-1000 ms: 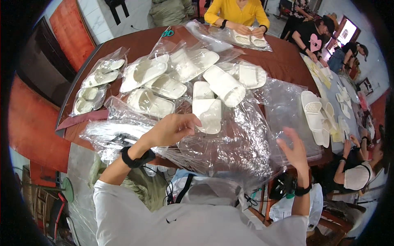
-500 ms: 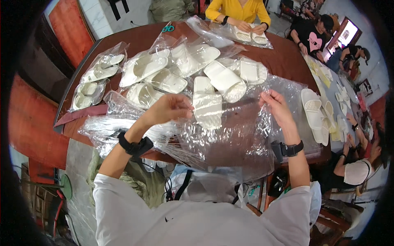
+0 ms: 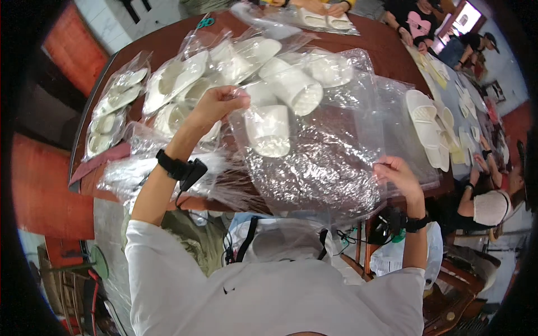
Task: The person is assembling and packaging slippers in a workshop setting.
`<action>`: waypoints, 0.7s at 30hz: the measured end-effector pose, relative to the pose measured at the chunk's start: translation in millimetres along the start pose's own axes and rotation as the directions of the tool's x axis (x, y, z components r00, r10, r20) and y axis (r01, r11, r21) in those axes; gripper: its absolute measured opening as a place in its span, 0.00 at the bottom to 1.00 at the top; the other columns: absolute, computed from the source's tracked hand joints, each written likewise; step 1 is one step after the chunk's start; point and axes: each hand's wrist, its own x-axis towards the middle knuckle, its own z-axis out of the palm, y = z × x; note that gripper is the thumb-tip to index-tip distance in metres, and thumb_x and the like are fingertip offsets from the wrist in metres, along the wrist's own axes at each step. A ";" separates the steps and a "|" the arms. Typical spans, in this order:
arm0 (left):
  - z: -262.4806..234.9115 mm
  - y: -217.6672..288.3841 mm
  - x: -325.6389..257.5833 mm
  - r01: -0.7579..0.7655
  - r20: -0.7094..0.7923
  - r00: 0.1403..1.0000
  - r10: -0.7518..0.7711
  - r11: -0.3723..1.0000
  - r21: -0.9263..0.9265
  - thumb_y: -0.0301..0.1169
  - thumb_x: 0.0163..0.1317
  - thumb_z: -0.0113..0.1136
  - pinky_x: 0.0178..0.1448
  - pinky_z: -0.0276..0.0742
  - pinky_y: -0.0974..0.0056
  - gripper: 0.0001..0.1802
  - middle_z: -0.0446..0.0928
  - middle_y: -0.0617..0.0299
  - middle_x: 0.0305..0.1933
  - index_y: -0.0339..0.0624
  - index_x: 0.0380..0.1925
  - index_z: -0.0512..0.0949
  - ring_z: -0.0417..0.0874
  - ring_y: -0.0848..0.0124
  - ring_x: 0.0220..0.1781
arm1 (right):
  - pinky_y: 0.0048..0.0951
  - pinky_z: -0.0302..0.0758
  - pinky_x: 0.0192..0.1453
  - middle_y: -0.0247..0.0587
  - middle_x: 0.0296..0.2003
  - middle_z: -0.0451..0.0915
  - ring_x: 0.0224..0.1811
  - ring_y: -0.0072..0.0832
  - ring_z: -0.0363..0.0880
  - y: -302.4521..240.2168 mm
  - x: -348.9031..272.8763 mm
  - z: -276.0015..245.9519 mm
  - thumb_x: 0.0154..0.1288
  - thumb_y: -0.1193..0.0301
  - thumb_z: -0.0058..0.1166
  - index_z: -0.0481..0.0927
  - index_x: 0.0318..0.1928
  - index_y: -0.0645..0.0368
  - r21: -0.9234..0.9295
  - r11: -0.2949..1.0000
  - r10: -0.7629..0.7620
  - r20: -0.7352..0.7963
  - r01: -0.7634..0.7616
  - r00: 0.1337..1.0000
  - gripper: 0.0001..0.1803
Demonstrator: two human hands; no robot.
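Between my hands a clear plastic bag [image 3: 330, 162] is spread out, wrinkled and shiny. My left hand [image 3: 224, 105] pinches its upper left part with thumb and fingers. Closed on its right edge is my right hand [image 3: 399, 178], lower down and nearer to me. Under or behind the film I see a white slide slipper [image 3: 270, 131] and, beyond it, another white slipper [image 3: 294, 87]; whether they are inside the bag I cannot tell. Several white slippers [image 3: 174, 78] in clear film lie past my left hand.
The brown table [image 3: 364, 33] curves away ahead. Loose clear bags [image 3: 151, 173] are heaped at left by my forearm. More slippers [image 3: 428, 126] lie at right on a grey table. Teal-handled scissors [image 3: 205, 23] are at the far edge. Other people work across the table and at right.
My left hand has moved up and left and now pinches the bag. My right hand has come down and toward me, and the film is spread wider over the slippers.
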 end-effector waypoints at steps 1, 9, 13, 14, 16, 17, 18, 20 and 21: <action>6.0 5.4 2.0 -0.008 0.000 1.000 0.008 0.993 0.116 0.36 0.60 0.67 0.25 0.57 0.76 0.10 0.72 0.76 0.24 0.43 0.37 0.81 0.63 0.86 0.21 | 0.19 0.75 0.35 0.29 0.30 0.81 0.30 0.15 0.77 10.1 -4.5 -5.8 0.67 0.68 0.57 0.80 0.43 0.62 -0.009 1.000 -0.011 -0.005 0.011 1.000 0.10; 51.5 35.3 37.4 -0.045 0.158 0.986 0.048 0.999 -0.023 0.40 0.61 0.66 0.25 0.64 0.76 0.18 0.81 0.65 0.32 0.40 0.45 0.79 0.69 0.84 0.22 | 0.16 0.62 0.26 0.22 0.23 0.71 0.23 0.12 0.67 35.7 -26.7 -41.3 0.72 0.62 0.51 0.78 0.35 0.57 0.136 0.986 -0.043 -0.349 0.096 0.936 0.12; 108.4 32.7 67.1 -0.396 -0.166 0.879 0.448 0.878 0.271 0.44 0.55 0.70 0.49 0.77 0.59 0.40 0.68 0.47 0.60 0.36 0.62 0.63 0.74 0.57 0.54 | 0.18 0.60 0.23 0.24 0.20 0.69 0.20 0.13 0.63 28.6 -15.6 -82.5 0.71 0.64 0.49 0.77 0.32 0.57 -0.004 0.991 -0.118 -0.515 0.135 0.849 0.12; 129.5 40.0 63.2 -0.490 -0.119 0.731 0.672 0.638 0.595 0.35 0.54 0.71 0.53 0.76 0.58 0.38 0.65 0.47 0.61 0.39 0.62 0.63 0.70 0.56 0.59 | 0.18 0.60 0.23 0.24 0.20 0.69 0.20 0.13 0.63 34.7 -13.1 -99.2 0.71 0.64 0.49 0.77 0.32 0.57 -0.005 0.990 -0.123 -0.521 0.142 0.845 0.12; 181.2 48.3 47.1 -0.686 0.012 0.639 0.769 0.563 0.462 0.32 0.54 0.68 0.67 0.59 0.47 0.36 0.66 0.43 0.59 0.40 0.62 0.64 0.66 0.47 0.61 | 0.20 0.59 0.22 0.25 0.19 0.68 0.19 0.13 0.62 45.2 -4.5 -132.8 0.71 0.65 0.50 0.76 0.30 0.58 -0.164 0.983 -0.154 -0.539 0.076 0.828 0.13; 203.5 54.6 39.6 -0.713 0.222 0.651 0.726 0.486 0.505 0.35 0.56 0.66 0.67 0.59 0.47 0.35 0.65 0.41 0.61 0.40 0.62 0.65 0.65 0.47 0.63 | 0.21 0.59 0.22 0.26 0.19 0.68 0.19 0.14 0.61 62.4 2.0 -153.1 0.69 0.65 0.51 0.75 0.27 0.59 -0.211 0.975 -0.182 -0.588 0.068 0.788 0.14; 222.9 51.2 38.1 -0.772 0.353 0.602 0.716 0.410 0.485 0.38 0.57 0.65 0.66 0.59 0.46 0.35 0.64 0.40 0.62 0.41 0.63 0.65 0.64 0.45 0.64 | 0.21 0.59 0.22 0.26 0.19 0.68 0.19 0.14 0.61 74.6 10.2 -170.5 0.69 0.65 0.51 0.75 0.27 0.59 -0.218 0.972 -0.199 -0.586 0.084 0.786 0.14; 261.4 41.0 27.7 -0.719 0.566 0.695 0.443 0.409 0.562 0.44 0.58 0.65 0.67 0.59 0.44 0.40 0.58 0.41 0.67 0.40 0.66 0.61 0.57 0.44 0.68 | 0.21 0.58 0.22 0.25 0.18 0.68 0.19 0.13 0.61 90.9 25.3 -192.9 0.68 0.65 0.52 0.74 0.25 0.59 -0.362 0.932 -0.215 -0.604 -0.024 0.767 0.15; 275.8 31.5 28.8 -0.726 0.633 0.686 0.359 0.398 0.561 0.46 0.59 0.63 0.69 0.57 0.44 0.42 0.54 0.42 0.69 0.40 0.68 0.57 0.54 0.43 0.70 | 0.22 0.59 0.22 0.26 0.18 0.68 0.19 0.15 0.62 91.6 30.0 -194.5 0.66 0.65 0.53 0.75 0.25 0.60 -0.342 0.940 -0.230 -0.619 0.006 0.751 0.14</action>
